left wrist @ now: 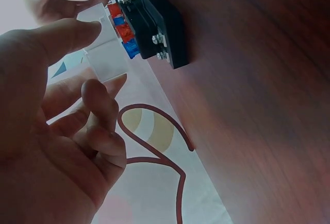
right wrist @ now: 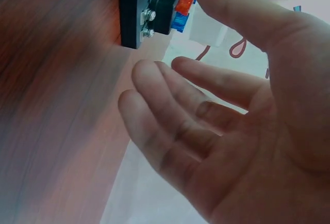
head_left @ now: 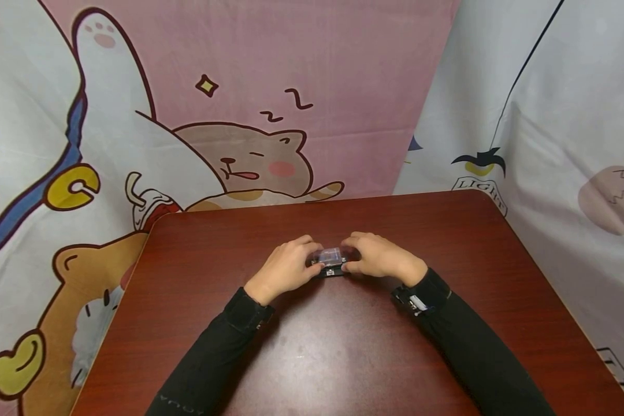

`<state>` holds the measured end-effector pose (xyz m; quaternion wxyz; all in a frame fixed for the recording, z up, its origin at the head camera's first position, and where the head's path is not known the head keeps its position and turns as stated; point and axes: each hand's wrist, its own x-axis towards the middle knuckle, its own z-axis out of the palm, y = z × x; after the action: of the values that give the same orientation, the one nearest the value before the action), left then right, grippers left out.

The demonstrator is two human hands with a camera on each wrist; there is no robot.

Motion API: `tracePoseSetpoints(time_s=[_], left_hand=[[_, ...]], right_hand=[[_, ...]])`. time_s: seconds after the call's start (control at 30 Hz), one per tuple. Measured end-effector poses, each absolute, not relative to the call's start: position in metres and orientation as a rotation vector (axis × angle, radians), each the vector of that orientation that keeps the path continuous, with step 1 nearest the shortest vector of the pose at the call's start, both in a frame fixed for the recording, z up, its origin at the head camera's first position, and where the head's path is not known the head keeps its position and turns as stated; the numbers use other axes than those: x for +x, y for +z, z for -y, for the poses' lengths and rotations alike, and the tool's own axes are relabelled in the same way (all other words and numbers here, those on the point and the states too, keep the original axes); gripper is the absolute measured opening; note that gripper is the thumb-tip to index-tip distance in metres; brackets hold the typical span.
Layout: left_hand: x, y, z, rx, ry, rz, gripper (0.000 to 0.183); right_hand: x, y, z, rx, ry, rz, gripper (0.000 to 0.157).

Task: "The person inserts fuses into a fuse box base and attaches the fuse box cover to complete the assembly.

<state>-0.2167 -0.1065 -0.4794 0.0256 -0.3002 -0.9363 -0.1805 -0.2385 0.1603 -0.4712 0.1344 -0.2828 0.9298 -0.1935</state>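
Observation:
A black fuse block (left wrist: 170, 33) with red and blue blade fuses (left wrist: 124, 32) and screw terminals stands on the table. Its clear plastic cover (left wrist: 105, 59) is just above the fuses, whose coloured bodies show below the cover's edge. My left hand (head_left: 289, 264) pinches one end of this cover between thumb and fingers. At the opposite end, my right hand (head_left: 382, 257) holds the cover with thumb and forefinger; its other fingers are loosely bent in the right wrist view. From the head view, the fuse block (head_left: 334, 271) lies between both hands, partly behind the cover (head_left: 330, 256).
The reddish-brown wooden table (head_left: 213, 242) reflects light near the front. Behind it hangs a cartoon-printed cloth (head_left: 343, 86), with more white printed cloth on both sides. Black sleeves (head_left: 213, 341) cover both forearms, with a small device (head_left: 416, 301) at the right wrist.

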Motion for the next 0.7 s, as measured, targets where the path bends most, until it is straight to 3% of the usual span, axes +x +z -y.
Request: tracePoseSetpoints(time_s=[0.7], left_hand=[[-0.218,-0.48,0.106,-0.941,-0.548,2.923,0.037]], right_hand=[[-0.235,-0.477,-0.147,-1.024,-0.709,-2.727,0.036]])
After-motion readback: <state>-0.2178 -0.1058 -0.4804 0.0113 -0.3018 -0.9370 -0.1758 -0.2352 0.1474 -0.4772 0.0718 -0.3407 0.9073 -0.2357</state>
